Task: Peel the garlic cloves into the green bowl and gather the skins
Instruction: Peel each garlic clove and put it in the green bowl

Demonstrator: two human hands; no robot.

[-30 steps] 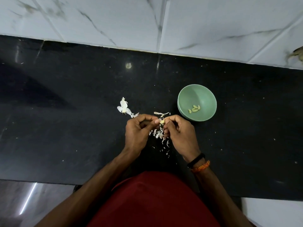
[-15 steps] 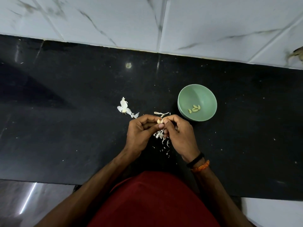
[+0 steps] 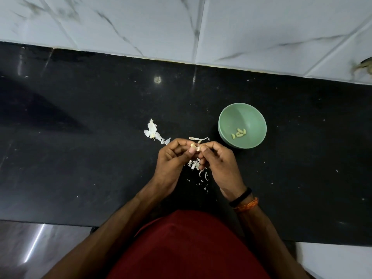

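Black counter (image 3: 80, 158); both hands (image 3: 173, 158) (image 3: 219, 160) pinch garlic clove (image 3: 194, 147); skins (image 3: 196, 165) beneath, green bowl (image 3: 225, 117) right.

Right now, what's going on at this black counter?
A person is peeling a small pale garlic clove, pinching it between the left hand and the right hand above the black stone counter. A few peeled cloves already lie in the round green bowl to the right. Loose white papery skins are scattered under the hands, not yet gathered.
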